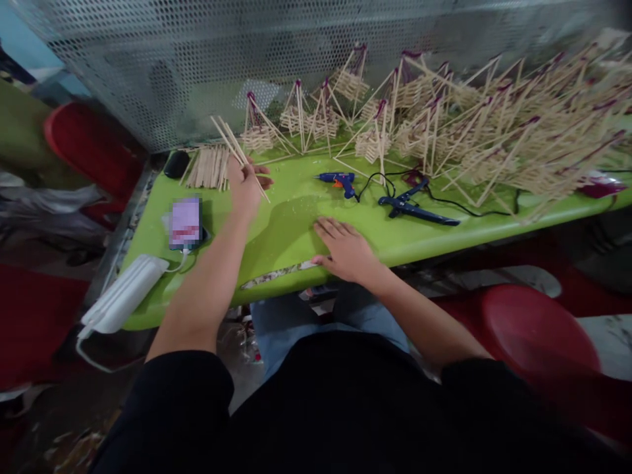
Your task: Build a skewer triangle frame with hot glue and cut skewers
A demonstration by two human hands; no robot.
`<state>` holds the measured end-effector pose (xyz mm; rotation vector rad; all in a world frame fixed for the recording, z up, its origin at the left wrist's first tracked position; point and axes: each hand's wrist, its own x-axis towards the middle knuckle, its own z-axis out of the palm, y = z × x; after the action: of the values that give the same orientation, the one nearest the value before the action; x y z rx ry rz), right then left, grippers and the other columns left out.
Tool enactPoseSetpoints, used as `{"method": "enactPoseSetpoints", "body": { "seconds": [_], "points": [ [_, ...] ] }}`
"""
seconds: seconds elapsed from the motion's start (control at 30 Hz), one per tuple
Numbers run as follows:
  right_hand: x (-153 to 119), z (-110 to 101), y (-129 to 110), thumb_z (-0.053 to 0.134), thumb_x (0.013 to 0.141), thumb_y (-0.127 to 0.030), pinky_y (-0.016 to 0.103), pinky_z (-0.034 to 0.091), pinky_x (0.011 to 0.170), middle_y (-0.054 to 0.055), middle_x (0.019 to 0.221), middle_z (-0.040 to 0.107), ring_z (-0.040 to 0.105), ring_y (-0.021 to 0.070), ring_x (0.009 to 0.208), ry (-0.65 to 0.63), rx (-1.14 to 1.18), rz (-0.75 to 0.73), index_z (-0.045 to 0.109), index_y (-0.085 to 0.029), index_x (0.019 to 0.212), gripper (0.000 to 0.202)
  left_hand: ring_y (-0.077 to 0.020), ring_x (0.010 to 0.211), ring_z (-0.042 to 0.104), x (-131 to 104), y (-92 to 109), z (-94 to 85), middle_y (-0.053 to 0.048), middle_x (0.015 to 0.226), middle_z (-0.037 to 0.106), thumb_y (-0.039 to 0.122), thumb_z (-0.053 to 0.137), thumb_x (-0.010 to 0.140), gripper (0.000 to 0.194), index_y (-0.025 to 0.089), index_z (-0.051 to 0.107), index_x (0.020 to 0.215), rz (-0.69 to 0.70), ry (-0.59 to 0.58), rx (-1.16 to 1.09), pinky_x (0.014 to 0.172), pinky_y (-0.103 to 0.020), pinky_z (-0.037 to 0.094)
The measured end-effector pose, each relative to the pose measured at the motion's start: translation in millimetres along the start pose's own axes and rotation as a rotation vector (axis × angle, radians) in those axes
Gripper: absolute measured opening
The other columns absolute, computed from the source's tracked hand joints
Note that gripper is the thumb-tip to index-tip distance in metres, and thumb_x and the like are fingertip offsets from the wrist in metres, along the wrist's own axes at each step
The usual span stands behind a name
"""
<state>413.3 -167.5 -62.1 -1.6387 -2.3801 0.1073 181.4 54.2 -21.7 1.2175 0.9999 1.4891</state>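
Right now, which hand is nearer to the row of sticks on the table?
Left: the left hand is beside the stick row; the right hand rests farther off, by the table's near edge.

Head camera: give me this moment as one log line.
left hand: holding thin sticks | right hand: resting on table, fingers spread | glue gun: lying on table, untouched
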Motion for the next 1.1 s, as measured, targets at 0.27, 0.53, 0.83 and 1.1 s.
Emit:
{"method": "enactPoseSetpoints", "body": {
  "seconds": [0.27,0.53,0.83,1.1],
  "points": [
    [-186,-26,98,0.045,0.106,-0.091,0.077,0.062,0.100,0.046,0.158,0.065,0.074,0.0606,0.136,-0.035,-0.240,0.805,0.064,-0.002,0.162,0.107,-0.0164,0.056,0.072,-6,-3,12.5,0.002,0.085,0.079,0.036,0.064,0.119,0.011,0.030,0.057,0.113,0.024,-0.073,0.003,0.057,-0.029,0.057],
    [-243,-34,128,0.050,0.108,-0.076,0.055,0.052,0.068,0.027,0.102,0.086,0.083,0.0487,0.089,-0.208,-0.214,0.993,0.086,-0.026,0.103,0.062,-0.0220,0.090,0.086,-16,-15,16.3,-0.004,0.104,0.086,0.026,0.062,0.119,0.004,0.029,0.063,0.121,0.029,-0.186,-0.008,0.077,-0.035,0.071],
    [-16,-73,62,0.069,0.106,-0.051,0.038,0.048,0.072,0.009,0.087,0.083,0.071,0.0235,0.075,0.208,0.252,0.208,0.081,-0.022,0.097,0.033,-0.0243,0.110,0.088,-27,-24,20.2,-0.003,0.103,0.087,0.036,0.075,0.114,0.014,0.027,0.065,0.121,-0.001,-0.283,-0.122,0.110,-0.044,0.068],
    [163,-42,27,0.069,0.105,-0.032,0.036,0.039,0.071,0.004,0.080,0.074,0.054,0.0166,0.068,0.062,0.644,-0.077,0.073,-0.020,0.083,0.026,-0.0294,0.130,0.083,-31,-24,17.1,-0.007,0.117,0.089,0.049,0.079,0.108,0.032,0.027,0.060,0.121,0.013,-0.372,-0.140,0.112,-0.046,0.065]
  ]
}}
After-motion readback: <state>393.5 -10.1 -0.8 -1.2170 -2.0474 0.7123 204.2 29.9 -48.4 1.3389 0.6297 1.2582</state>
